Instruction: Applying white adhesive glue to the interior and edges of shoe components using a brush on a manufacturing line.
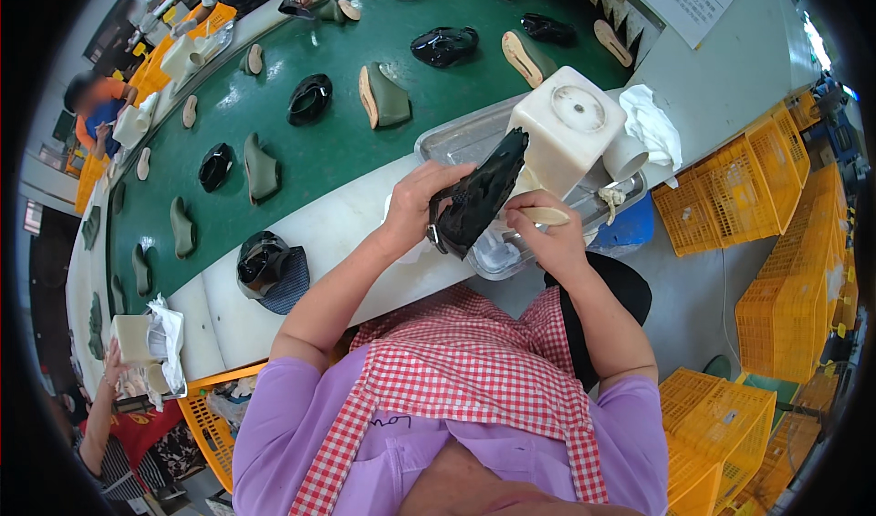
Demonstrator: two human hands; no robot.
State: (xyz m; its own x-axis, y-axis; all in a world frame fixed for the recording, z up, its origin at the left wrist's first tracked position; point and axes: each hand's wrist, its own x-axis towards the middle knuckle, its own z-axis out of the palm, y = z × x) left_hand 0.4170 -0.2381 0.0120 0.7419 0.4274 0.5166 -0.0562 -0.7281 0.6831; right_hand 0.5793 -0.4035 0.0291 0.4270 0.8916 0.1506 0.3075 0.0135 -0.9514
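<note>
My left hand (418,208) is closed round the heel end of a glossy black shoe upper (484,195), with its narrow end tilted up and away from me. A small buckle shows at its near end. On the other side of the upper, my right hand (555,240) grips a brush (546,216) by its pale wooden handle. The brush's head is hidden beside or behind the upper. Just beyond both hands stands a white square plastic jug (568,114) in a metal tray (456,137).
A green conveyor belt (342,174) carries several black uppers and green shoe lasts (262,171). Another black upper (263,259) lies on the white ledge at left. A grey cup (625,157) and white cloth (651,128) sit by the jug. Yellow crates (716,201) stand right; other people work at left.
</note>
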